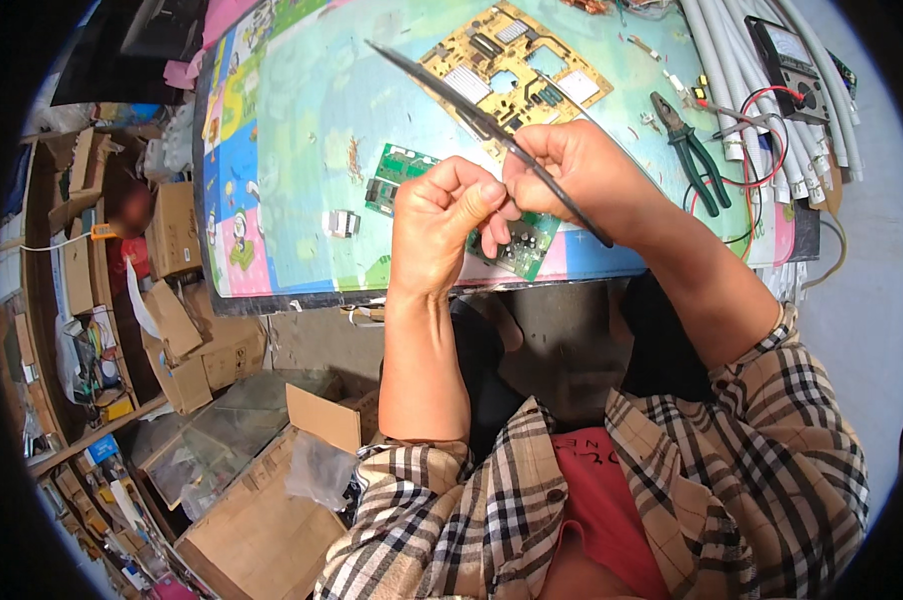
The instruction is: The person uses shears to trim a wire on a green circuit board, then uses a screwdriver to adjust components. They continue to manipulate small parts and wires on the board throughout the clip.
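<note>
Holding dark tweezers (487, 122) in R hand (577, 172), person has L hand (434, 225) fingers pinched together against it, nr ctr frame; can't tell on what. Tweezers slant to upper L; green board (528, 252) lies under both hands.

Above the tabletop (302, 120), the right hand (577, 170) holds a long black tool (442, 88), probably tweezers, slanting toward the upper left. The left hand (434, 220), thumb and forefinger pinched together, meets the right hand's fingertips over a green circuit board (527, 252). Beyond lies a tan circuit board (497, 45). Green-handled pliers (684, 142) rest to the right, near an analog multimeter (792, 70) and white tubes (729, 62).
</note>
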A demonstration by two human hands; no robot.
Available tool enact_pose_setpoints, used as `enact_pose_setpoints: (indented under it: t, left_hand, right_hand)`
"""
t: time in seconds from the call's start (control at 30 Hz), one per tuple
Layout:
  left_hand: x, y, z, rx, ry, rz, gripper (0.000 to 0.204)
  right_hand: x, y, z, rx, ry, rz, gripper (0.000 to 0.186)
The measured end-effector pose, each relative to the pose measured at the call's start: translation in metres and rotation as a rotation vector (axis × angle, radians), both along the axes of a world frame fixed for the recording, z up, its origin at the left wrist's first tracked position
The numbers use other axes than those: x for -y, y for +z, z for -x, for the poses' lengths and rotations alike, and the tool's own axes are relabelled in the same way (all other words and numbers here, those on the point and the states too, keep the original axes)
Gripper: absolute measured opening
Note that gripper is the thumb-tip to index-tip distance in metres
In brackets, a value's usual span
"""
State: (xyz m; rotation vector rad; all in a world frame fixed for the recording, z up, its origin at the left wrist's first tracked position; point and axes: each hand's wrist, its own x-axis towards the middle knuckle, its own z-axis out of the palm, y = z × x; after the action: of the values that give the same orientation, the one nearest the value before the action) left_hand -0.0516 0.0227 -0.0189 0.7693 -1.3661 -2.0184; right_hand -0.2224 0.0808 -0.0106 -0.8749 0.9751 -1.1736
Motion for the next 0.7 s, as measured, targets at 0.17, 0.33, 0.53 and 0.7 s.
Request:
enact_pose_setpoints:
  t: [0.17,0.33,0.53,0.7]
  left_hand:
    - [0.0,0.0,-0.001,0.02,-0.031,-0.009,0.013]
    - [-0.003,0.004,-0.002,0.032,-0.029,-0.041,0.016]
    - [-0.001,-0.005,0.001,-0.015,-0.023,-0.093,0.019]
    - [-0.001,-0.006,0.003,0.018,-0.017,-0.111,0.017]
  right_hand:
    - [0.0,0.003,0.008,-0.078,0.021,-0.078,0.016]
    - [0.002,0.005,0.015,-0.177,-0.014,-0.105,0.013]
    - [0.005,0.0,0.016,-0.252,-0.012,-0.068,0.015]
    - [0.006,-0.006,0.013,-0.307,-0.016,-0.047,0.018]
